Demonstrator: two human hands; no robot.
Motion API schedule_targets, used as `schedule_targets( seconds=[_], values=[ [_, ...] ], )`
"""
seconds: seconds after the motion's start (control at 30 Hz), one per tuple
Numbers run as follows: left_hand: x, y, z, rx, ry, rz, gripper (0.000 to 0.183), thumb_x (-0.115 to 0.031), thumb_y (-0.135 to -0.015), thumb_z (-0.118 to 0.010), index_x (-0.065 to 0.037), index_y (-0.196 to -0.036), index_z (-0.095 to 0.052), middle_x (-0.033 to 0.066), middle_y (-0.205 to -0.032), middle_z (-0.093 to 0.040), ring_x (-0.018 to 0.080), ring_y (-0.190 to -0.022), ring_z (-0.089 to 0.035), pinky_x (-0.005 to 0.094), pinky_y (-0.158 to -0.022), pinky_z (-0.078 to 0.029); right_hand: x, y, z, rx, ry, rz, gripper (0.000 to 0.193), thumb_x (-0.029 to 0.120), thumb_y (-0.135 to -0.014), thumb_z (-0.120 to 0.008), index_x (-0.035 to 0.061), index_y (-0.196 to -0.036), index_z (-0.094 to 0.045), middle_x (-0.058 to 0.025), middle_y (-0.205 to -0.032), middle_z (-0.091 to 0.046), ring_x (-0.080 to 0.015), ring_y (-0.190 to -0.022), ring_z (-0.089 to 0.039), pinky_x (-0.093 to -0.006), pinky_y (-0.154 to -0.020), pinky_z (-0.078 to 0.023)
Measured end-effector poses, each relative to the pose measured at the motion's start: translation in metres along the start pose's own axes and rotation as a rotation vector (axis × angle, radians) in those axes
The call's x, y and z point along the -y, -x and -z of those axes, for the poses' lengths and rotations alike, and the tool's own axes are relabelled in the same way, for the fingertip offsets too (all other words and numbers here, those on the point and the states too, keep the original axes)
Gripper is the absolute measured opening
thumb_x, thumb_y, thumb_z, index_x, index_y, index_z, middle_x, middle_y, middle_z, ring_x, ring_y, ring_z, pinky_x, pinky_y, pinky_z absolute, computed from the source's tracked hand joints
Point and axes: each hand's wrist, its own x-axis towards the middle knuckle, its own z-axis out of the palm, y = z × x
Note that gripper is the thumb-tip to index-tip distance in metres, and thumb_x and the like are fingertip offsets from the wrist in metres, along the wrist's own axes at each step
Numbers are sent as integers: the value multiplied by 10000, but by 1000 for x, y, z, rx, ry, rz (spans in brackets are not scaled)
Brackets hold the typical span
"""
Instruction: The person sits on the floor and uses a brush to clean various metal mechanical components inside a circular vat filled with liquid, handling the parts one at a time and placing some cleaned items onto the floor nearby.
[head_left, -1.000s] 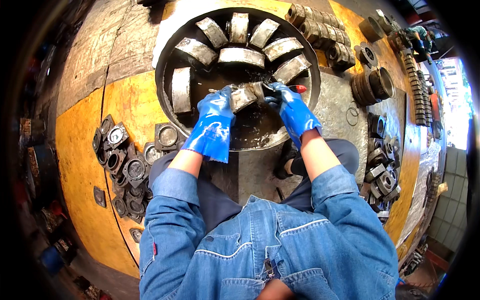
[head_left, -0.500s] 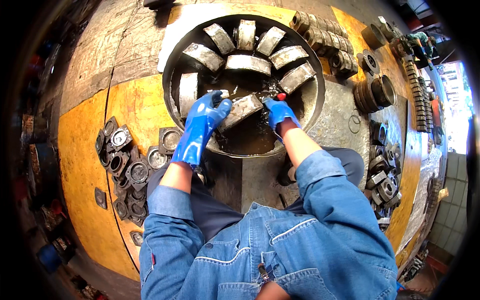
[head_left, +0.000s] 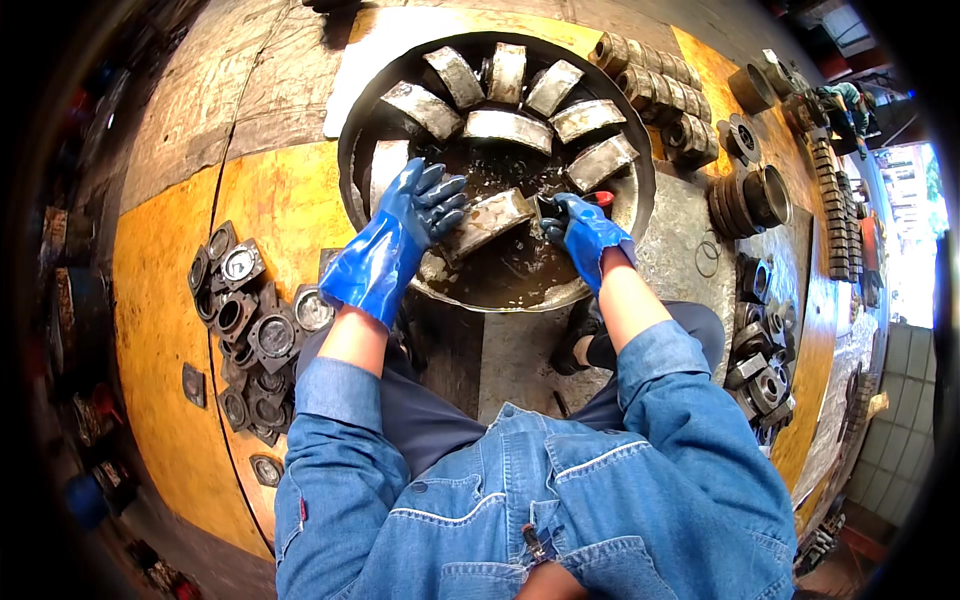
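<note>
Has left hand unclenched, just left of slanting metal block. Grips red-handled tool in right hand, at block's right.

The floor on my feed was a patchwork, yellow panels next to a scuffed grey sheet. I had a big round pan sitting up front, a messy heap of dark square flanges to the left, some thin rings lying right of the pan, plus rows of chunky metal cylinders farther off.
</note>
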Motion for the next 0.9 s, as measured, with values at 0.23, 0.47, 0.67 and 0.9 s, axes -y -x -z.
schedule_targets(
  seconds=[0.23, 0.47, 0.67, 0.9],
  values=[
    [1, -7, 6, 27, 110, 25, 706, -593, -1068, -537, -118, -1584, -453, 191, -1503, -613, 456, -1314, -625, 605, -1057, -540, -40, -31, -19, -317, 739, 5, 565, 459, -972, -666, -21, -1259, -746, -176, -1180, -774, -288, -1051, -705, -416, -966, -518],
    [5, -16, 17, 147, 90, 5, 731, -652, -1043, -515, -329, -1675, -338, 139, -1678, -417, 431, -1368, -530, 613, -1106, -443, 7, -6, -24, -16, 428, 130, 537, 375, -913, -719, -70, -1212, -713, -166, -1116, -752, -257, -966, -675, -391, -894, -525],
    [15, -28, 9, 136, 185, -64, 804, -638, -982, -605, -298, -1663, -346, 140, -1711, -336, 445, -1401, -489, 652, -1114, -415, 90, 76, -67, 157, 358, 245, 434, 436, -1033, -717, 66, -1256, -760, -15, -1091, -755, -112, -955, -655, -280, -871, -511],
    [10, -40, 0, 161, 396, 139, 579, -606, -998, -646, -165, -1372, -625, 153, -1266, -723, 341, -1225, -601, 556, -1076, -482, 76, 73, -89, 218, 295, 236, 440, 419, -1016, -746, 66, -1277, -749, -28, -1135, -755, -122, -1007, -666, -288, -907, -519]
  ],
)
